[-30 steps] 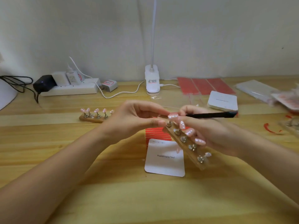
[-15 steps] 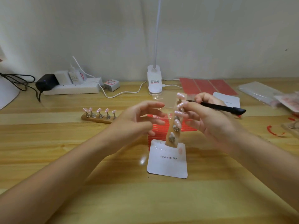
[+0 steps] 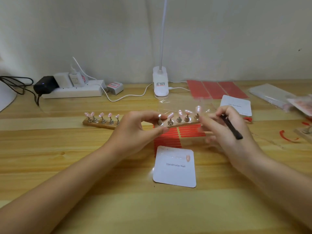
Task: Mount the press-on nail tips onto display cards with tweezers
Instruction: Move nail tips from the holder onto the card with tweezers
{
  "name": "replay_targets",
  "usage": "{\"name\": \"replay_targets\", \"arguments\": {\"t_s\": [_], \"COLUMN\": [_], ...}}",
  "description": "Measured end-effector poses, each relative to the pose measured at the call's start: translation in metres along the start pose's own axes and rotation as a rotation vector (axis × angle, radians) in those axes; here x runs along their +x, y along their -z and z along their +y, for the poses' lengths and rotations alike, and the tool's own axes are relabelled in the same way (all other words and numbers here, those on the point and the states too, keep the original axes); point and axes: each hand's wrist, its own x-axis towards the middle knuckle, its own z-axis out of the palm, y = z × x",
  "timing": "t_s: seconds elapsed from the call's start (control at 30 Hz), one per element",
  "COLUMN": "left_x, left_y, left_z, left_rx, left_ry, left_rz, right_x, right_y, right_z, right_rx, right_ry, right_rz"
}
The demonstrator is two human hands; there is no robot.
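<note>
Wooden nail stand [image 3: 177, 124] pinched level in left hand [image 3: 135, 132]; right hand [image 3: 226, 132] curled around black tweezers [image 3: 232, 127].

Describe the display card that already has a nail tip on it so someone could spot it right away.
Start at the white clip lamp by the wall and come straight toward the viewer, past the red strips. The card lies there, printed Handmade Nail, one pink tip at its top right.
</note>
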Motion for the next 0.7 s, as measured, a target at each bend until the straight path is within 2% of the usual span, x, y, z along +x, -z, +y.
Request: {"name": "replay_targets", "arguments": {"t_s": [0.07,0.13,0.27,0.6,0.7], "left_x": [0.001,0.001,-0.001,-0.002,-0.001], "left_y": [0.002,0.002,-0.001,-0.001,0.000], "left_z": [-0.007,-0.013,-0.019,-0.019,-0.020], "left_rx": [0.009,0.040,0.035,0.112,0.090], "left_ry": [0.022,0.038,0.085,0.166,0.197], "left_rz": [-0.029,-0.068,-0.141,-0.192,-0.205], "right_x": [0.000,0.001,0.000,0.003,0.002], "right_y": [0.010,0.016,0.019,0.019,0.018], "right_z": [0.004,0.009,0.020,0.027,0.026], "right_rx": [-0.254,-0.401,-0.564,-0.621,-0.585], "right_ry": [0.162,0.260,0.327,0.344,0.357], "right_rz": [-0.054,-0.130,-0.220,-0.246,-0.199]}}
